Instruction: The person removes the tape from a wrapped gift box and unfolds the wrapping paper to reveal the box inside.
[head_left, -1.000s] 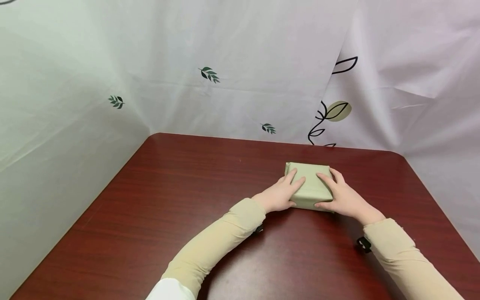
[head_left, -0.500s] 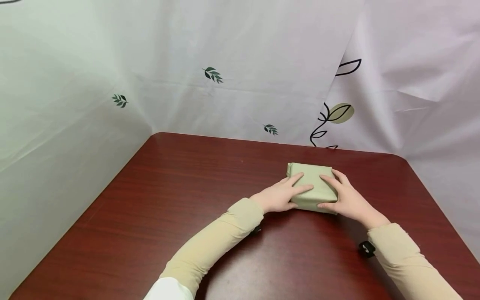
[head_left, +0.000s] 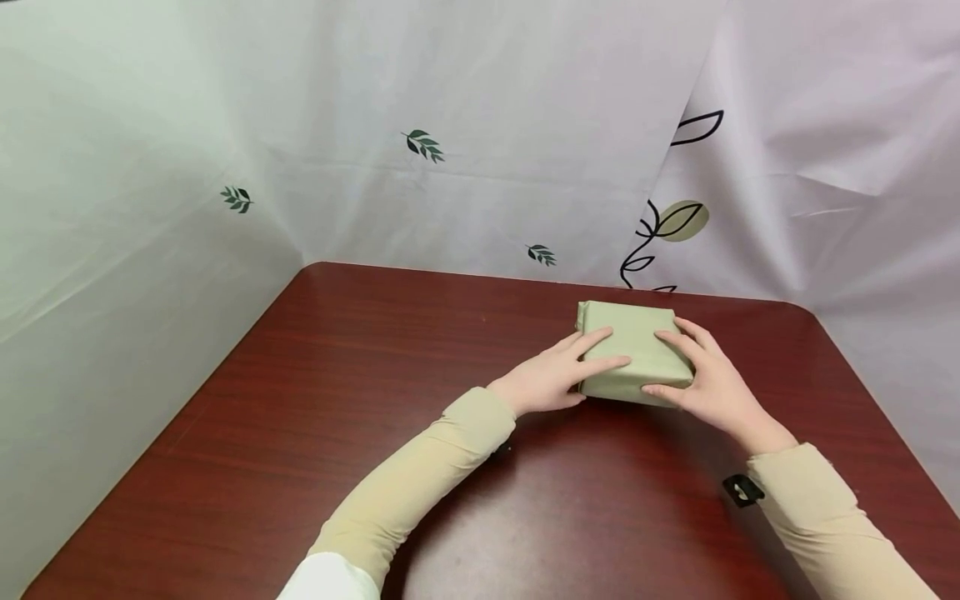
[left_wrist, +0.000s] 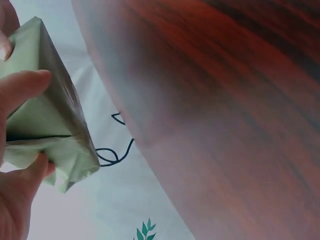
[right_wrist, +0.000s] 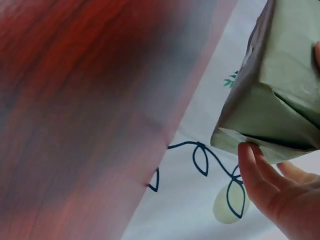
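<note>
A box-shaped package wrapped in pale green paper is held between both hands toward the back right of the table. My left hand grips its left end, two fingers spread over the top and the thumb low at the near corner. At the opposite end, my right hand grips with fingers along the top and far edge, its thumb on the near side. Folded paper flaps show on the package's ends in the left wrist view, and on the wrapped package in the right wrist view. Its underside stands above the tabletop.
The dark red wooden table has rounded far corners. White cloth with leaf prints hangs behind it and along both sides. A small black device sits under the right cuff.
Both hands have raised the package off the table and shifted it slightly to the right. Earlier it sat lower, near the tabletop, between the same two hands.
</note>
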